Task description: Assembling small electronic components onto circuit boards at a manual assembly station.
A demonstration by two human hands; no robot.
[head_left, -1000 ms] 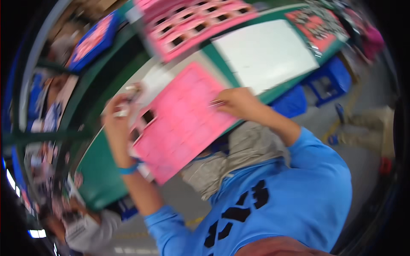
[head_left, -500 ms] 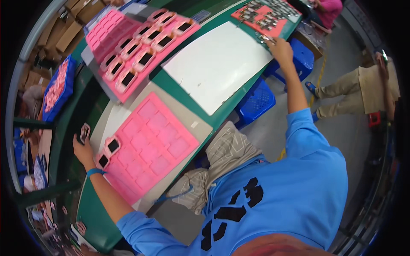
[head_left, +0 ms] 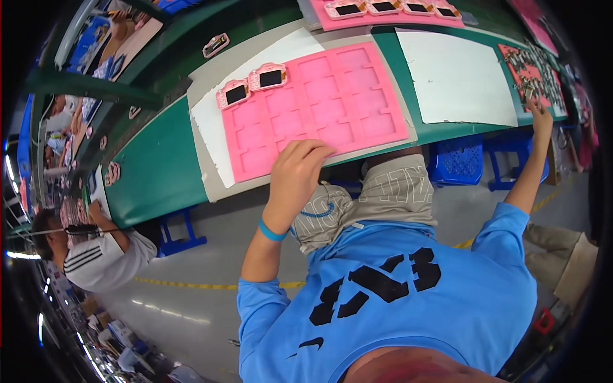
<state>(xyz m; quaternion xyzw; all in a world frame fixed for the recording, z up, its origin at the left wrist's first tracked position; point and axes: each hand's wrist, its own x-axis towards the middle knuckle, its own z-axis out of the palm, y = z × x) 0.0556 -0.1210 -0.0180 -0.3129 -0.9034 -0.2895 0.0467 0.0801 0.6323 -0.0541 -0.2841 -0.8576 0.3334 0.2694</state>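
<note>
My left hand (head_left: 297, 172) is over the near edge of a pink compartment tray (head_left: 239, 172), its fingers loosely bent and stretched to the right; nothing shows in them. Two pink-framed pieces with dark screens fill compartments at the tray's far left: one framed piece (head_left: 234, 94) at the corner and another framed piece (head_left: 268, 77) beside it. Far to the right, my right hand (head_left: 540, 118) pinches a small metallic part (head_left: 529, 91) at the edge of a red mat (head_left: 511, 57) covered with similar parts.
A white sheet (head_left: 453, 76) lies between the tray and the mat. A second pink tray (head_left: 389, 22) holds more framed pieces. Another framed piece (head_left: 216, 45) lies on the dark green belt beyond. Blue stools (head_left: 456, 159) stand under the bench; a person (head_left: 108, 255) sits at left.
My left hand has left the framed piece on the belt and come back to the tray's near edge. My right hand stays by the metallic parts. The view has turned leftward.
</note>
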